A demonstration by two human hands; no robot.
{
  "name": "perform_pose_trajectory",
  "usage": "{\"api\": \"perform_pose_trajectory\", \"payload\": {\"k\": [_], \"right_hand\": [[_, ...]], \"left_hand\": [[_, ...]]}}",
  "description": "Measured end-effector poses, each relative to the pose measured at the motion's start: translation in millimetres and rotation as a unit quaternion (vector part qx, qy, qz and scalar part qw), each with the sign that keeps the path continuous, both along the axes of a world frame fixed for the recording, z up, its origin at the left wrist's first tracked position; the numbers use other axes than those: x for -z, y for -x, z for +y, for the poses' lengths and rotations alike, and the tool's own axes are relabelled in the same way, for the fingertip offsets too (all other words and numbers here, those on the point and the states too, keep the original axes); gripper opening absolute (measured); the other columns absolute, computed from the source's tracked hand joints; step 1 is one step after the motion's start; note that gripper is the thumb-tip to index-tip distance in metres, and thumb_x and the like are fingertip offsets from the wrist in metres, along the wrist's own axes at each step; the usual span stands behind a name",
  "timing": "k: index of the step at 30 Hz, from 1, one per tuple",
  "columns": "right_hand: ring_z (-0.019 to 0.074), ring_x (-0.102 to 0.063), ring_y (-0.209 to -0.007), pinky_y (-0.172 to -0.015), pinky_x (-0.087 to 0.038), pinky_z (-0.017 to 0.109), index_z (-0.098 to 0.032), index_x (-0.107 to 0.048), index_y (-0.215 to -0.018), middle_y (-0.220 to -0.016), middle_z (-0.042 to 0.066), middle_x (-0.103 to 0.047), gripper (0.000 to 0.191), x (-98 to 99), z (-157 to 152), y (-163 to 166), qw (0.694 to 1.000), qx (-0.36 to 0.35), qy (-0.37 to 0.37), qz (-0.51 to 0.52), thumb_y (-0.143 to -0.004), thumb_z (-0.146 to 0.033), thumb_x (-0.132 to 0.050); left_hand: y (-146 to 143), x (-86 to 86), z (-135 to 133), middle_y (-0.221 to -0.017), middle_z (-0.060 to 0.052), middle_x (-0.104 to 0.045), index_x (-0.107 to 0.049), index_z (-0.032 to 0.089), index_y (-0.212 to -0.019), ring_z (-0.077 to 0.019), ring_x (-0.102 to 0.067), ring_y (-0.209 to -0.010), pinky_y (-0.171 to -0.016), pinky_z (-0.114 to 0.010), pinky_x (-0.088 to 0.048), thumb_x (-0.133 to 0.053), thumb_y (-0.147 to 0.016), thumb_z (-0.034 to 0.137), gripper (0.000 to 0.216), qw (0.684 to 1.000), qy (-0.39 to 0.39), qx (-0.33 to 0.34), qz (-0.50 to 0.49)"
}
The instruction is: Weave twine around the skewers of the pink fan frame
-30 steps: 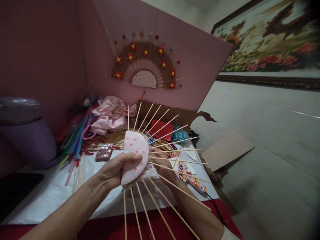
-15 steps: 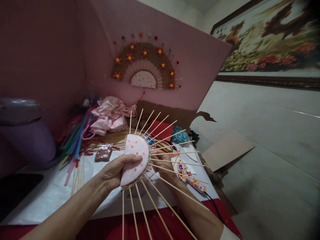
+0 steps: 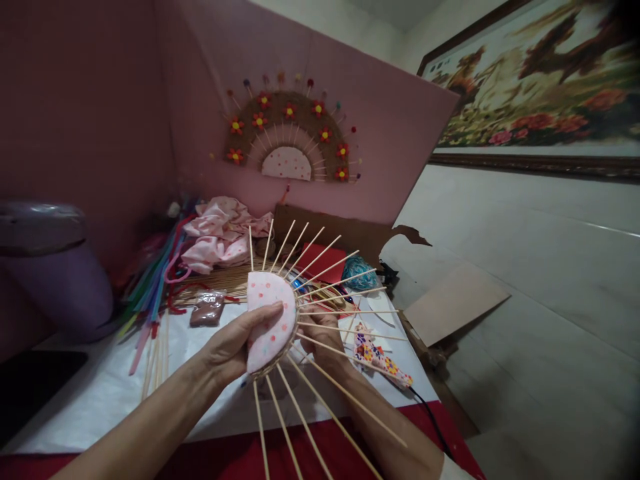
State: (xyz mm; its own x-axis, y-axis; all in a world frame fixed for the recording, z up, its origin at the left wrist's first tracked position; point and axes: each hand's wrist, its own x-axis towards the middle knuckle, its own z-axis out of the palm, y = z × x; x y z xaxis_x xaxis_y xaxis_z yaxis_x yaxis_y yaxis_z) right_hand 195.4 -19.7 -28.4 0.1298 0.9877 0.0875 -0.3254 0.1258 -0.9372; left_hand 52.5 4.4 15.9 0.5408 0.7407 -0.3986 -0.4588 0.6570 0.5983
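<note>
My left hand [image 3: 231, 344] is closed on a half-round pink spotted fabric piece [image 3: 269, 319], thumb across its face. Thin wooden sticks [image 3: 330, 267] fan out from its curved edge, up to the right and down toward me. My right hand [image 3: 320, 333] is behind the sticks, its fingers curled around the rim of the piece; what they pinch is hidden. A finished fan-shaped piece [image 3: 291, 137] with red flowers hangs on the pink board behind.
A white sheet [image 3: 100, 387] covers the table, with pink cloth [image 3: 220, 233], coloured pipe cleaners [image 3: 150, 280], spare sticks, a brown packet [image 3: 207, 308], a blue yarn ball [image 3: 358, 272] and a flowered glue gun [image 3: 381, 359]. A purple bin [image 3: 50, 267] stands left.
The fan piece has turned slightly and shifted a little, so the lower sticks point more steeply down. Both hands keep their hold.
</note>
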Motion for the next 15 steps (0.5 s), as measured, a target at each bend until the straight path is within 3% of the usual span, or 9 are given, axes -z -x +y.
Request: {"api": "perform_pose_trajectory", "payload": {"k": [6,11,15], "right_hand": [[0.0032,-0.023,-0.032,-0.033,-0.015,0.016,-0.02,-0.051,-0.073,-0.041,-0.011,-0.038,0.025,9.3,4,10,0.998,0.0,0.015,0.057,-0.063,-0.034,-0.069],[0.0086,-0.045,-0.042,-0.039,-0.034,0.019,-0.022,-0.051,-0.071,-0.056,-0.005,-0.057,0.026,16.8,11,12,0.998,0.045,-0.018,0.049,-0.06,-0.034,-0.07],[0.0131,-0.053,-0.049,-0.046,-0.044,0.025,-0.022,-0.054,-0.068,-0.06,-0.004,-0.061,0.023,9.6,9,11,0.996,0.07,-0.047,0.024,-0.057,-0.034,-0.07]], "left_hand": [[-4,-1.7,2,-0.064,-0.012,-0.07,-0.061,0.007,-0.083,-0.0205,-0.066,-0.057,-0.061,-0.033,-0.056,-0.054,-0.077,0.014,0.012,0.997,0.015,-0.044,-0.054],[-6,6.2,-1,-0.07,-0.01,-0.071,-0.061,0.007,-0.085,-0.0204,-0.067,-0.065,-0.069,-0.034,-0.055,-0.055,-0.074,0.007,0.012,0.995,-0.028,-0.061,-0.075],[-9,16.2,-6,-0.074,-0.009,-0.071,-0.062,0.008,-0.082,-0.018,-0.066,-0.068,-0.07,-0.03,-0.054,-0.057,-0.071,0.001,0.014,0.99,-0.084,-0.041,-0.103]]}}
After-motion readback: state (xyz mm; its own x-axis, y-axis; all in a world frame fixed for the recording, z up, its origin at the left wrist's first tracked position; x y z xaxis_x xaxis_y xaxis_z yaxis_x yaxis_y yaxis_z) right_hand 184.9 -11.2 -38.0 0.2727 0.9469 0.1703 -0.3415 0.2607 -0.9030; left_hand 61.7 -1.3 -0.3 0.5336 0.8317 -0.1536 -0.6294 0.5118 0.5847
